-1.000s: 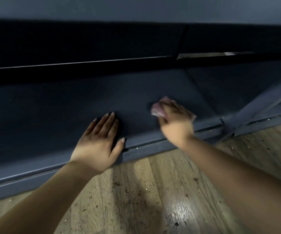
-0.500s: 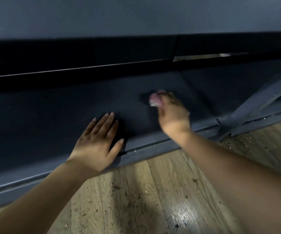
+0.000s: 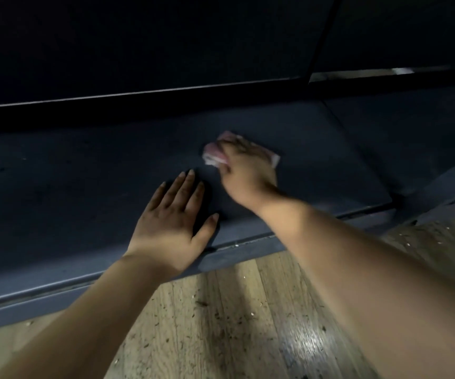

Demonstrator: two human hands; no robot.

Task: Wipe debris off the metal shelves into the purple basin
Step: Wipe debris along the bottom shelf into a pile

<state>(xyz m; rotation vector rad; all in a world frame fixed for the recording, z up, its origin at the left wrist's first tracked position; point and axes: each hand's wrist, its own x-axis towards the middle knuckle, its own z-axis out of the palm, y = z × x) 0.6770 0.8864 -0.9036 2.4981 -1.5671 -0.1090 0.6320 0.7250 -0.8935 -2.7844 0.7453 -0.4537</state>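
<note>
A low dark grey metal shelf (image 3: 84,192) runs across the view just above the floor. My right hand (image 3: 245,173) grips a pink and white cloth (image 3: 214,154) and presses it on the shelf, a little behind and right of my left hand. My left hand (image 3: 171,217) lies flat on the shelf near its front edge, fingers straight and spread. The purple basin is not in view.
A wooden floor (image 3: 234,318) strewn with small crumbs and debris lies in front of the shelf. A slanted metal brace (image 3: 445,173) crosses at the right. The dark underside of an upper shelf (image 3: 139,50) hangs overhead.
My right hand with the cloth has swept left and deeper onto the shelf, towards my left hand. My left hand has stayed flat in place. The view has tilted slightly.
</note>
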